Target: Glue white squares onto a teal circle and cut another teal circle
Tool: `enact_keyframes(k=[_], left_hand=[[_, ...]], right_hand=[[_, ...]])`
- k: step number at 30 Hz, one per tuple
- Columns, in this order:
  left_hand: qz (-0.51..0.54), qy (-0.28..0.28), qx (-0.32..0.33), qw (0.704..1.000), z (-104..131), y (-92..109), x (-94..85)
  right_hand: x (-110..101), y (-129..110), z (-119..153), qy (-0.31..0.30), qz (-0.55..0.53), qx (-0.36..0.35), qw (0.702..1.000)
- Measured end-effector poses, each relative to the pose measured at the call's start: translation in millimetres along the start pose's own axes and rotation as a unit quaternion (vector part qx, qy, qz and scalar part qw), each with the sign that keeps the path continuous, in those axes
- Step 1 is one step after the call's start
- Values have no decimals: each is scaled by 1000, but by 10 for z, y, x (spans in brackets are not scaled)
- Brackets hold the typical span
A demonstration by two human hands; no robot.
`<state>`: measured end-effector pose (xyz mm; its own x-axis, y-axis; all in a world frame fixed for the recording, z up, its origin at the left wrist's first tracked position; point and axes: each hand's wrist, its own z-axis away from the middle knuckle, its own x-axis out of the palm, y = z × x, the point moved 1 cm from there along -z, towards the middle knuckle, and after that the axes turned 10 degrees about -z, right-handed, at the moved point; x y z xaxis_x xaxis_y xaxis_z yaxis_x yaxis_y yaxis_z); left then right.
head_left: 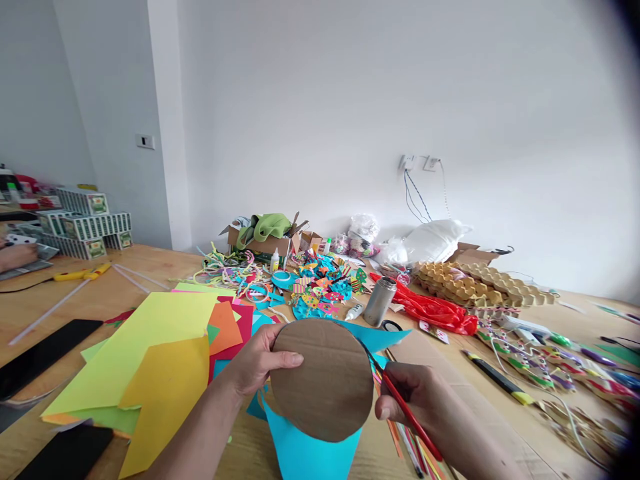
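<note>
A round brown cardboard disc [323, 380] lies over a sheet of blue paper [313, 450]. My left hand [263, 360] grips the disc and paper at their upper left edge, thumb on top of the cardboard. In my right hand [413, 397] is a pair of scissors with red handles [407, 413]; its dark blades meet the blue paper at the disc's right edge. A pointed blue flap [385, 338] sticks out to the upper right, partly cut from the rest.
Yellow paper sheets [145, 340] cover the left side near black phones or tablets [50, 347]. Behind are a silver can [380, 301], colourful paper fish [325, 287], a red plastic bag [430, 310] and egg cartons [475, 283]. Another person's hand [17, 257] shows far left.
</note>
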<state>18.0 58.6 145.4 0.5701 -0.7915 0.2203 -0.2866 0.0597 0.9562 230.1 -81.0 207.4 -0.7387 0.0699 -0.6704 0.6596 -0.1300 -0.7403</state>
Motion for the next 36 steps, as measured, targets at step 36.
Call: enact_keyframes(k=[36], left_hand=[[-36,-25,-22,999,33,35,-15]], right_hand=[[8,76,12,-36,32,-30,998]])
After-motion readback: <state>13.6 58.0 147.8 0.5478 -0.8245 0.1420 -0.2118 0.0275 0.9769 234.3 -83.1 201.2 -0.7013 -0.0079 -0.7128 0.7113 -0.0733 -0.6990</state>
